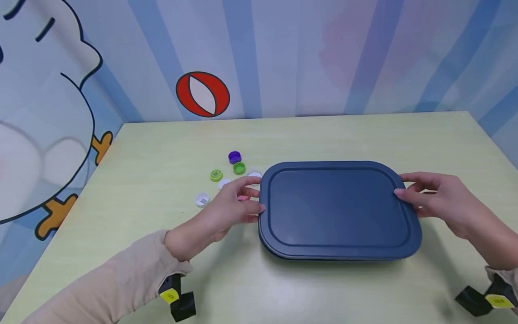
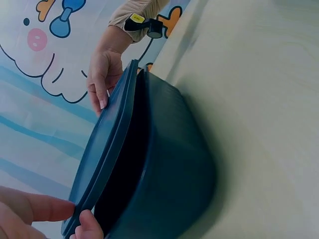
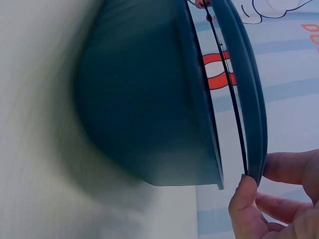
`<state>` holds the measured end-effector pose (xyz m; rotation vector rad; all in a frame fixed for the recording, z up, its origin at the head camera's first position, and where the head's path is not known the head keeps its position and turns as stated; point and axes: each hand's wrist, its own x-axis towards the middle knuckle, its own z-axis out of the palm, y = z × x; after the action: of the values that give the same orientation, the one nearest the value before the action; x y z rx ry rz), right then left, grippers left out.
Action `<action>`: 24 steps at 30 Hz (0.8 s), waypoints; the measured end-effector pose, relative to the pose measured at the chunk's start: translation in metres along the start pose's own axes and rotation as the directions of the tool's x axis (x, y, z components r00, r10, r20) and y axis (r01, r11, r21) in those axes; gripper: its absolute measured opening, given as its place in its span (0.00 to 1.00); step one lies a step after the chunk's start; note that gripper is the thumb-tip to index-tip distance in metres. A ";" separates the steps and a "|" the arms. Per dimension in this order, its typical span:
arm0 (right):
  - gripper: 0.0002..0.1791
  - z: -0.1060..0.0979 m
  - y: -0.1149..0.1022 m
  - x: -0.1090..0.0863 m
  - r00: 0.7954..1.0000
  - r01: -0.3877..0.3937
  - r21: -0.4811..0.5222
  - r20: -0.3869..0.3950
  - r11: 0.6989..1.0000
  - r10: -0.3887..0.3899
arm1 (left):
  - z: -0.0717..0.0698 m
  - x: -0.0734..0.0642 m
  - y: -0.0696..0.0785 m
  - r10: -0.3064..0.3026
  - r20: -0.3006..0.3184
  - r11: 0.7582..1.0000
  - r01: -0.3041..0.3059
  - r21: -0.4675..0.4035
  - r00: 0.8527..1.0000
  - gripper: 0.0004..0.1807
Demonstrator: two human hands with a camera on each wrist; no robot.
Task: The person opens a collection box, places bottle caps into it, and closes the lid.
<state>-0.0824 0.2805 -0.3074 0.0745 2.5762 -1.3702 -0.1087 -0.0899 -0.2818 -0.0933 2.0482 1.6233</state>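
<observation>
Head view: Small caps (image 1: 239,168) lie on a pale desk (image 1: 162,153); beside them, a person's left hand (image 1: 232,204) pinches one end of a dark blue lid (image 1: 340,209) between thumb and fingers, above a matching box (image 2: 174,159), a gap showing between, while the right hand (image 1: 443,198) pinches the opposite end.

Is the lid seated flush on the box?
No, the right wrist view shows an open gap between lid and box.
</observation>
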 end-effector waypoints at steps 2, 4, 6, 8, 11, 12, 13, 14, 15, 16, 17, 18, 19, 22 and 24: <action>0.33 -0.001 -0.003 0.001 1.000 0.001 -0.004 -0.009 1.000 -0.001 | -0.002 0.001 0.004 -0.001 -0.001 1.000 0.001 -0.001 1.000 0.31; 0.33 -0.003 -0.005 0.003 1.000 0.003 -0.007 -0.009 1.000 -0.003 | -0.003 0.003 0.008 -0.001 -0.006 1.000 0.001 0.003 1.000 0.31; 0.33 -0.005 -0.007 0.007 1.000 0.003 0.000 0.005 1.000 -0.003 | -0.005 0.005 0.010 0.004 -0.011 1.000 -0.004 0.012 1.000 0.31; 0.33 -0.008 -0.009 0.013 1.000 0.000 0.016 0.027 1.000 -0.001 | -0.007 0.008 0.012 0.008 -0.020 1.000 -0.008 0.022 1.000 0.31; 0.34 -0.014 -0.015 0.023 0.999 -0.001 0.048 0.048 0.999 -0.001 | -0.009 0.015 0.018 0.001 -0.037 1.000 0.000 0.010 0.999 0.31; 0.34 -0.016 -0.017 0.027 0.999 -0.005 0.054 0.052 0.999 0.002 | -0.010 0.018 0.021 -0.002 -0.042 1.000 0.002 -0.002 0.999 0.32; 0.34 -0.019 -0.019 0.030 0.998 -0.009 0.058 0.055 0.998 0.006 | -0.011 0.020 0.023 -0.003 -0.043 1.000 0.002 -0.020 0.999 0.32; 0.35 -0.021 -0.021 0.034 0.998 -0.014 0.067 0.063 0.998 0.009 | -0.012 0.023 0.026 -0.003 -0.041 0.999 0.002 -0.036 0.999 0.31; 0.35 -0.024 -0.023 0.038 0.997 -0.017 0.072 0.070 0.997 0.012 | -0.013 0.026 0.028 0.000 -0.039 0.999 -0.002 -0.049 0.999 0.31; 0.35 -0.026 -0.026 0.042 0.997 -0.020 0.080 0.078 0.997 0.014 | -0.014 0.029 0.031 0.006 -0.034 0.998 -0.008 -0.063 0.999 0.31; 0.35 -0.028 -0.028 0.046 0.996 -0.023 0.090 0.084 0.996 0.016 | -0.016 0.032 0.033 0.015 -0.031 0.997 -0.018 -0.071 0.999 0.31; 0.36 -0.031 -0.030 0.050 0.996 -0.028 0.095 0.087 0.995 0.019 | -0.018 0.035 0.036 0.025 -0.032 0.997 -0.027 -0.075 0.999 0.30; 0.36 -0.033 -0.032 0.055 0.996 -0.030 0.105 0.090 0.994 0.020 | -0.019 0.039 0.038 0.034 -0.030 0.996 -0.036 -0.077 0.999 0.30; 0.37 -0.039 -0.038 0.068 0.996 -0.033 0.123 0.090 0.992 0.022 | -0.022 0.051 0.044 0.059 -0.029 0.995 -0.061 -0.077 0.998 0.30; 0.38 -0.042 -0.040 0.076 0.996 -0.026 0.124 0.083 0.992 0.016 | -0.023 0.060 0.048 0.066 -0.038 0.995 -0.069 -0.075 0.997 0.30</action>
<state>-0.1694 0.2885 -0.2688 0.0647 2.4153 -1.4938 -0.1859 -0.0822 -0.2620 -0.0815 2.0363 1.7527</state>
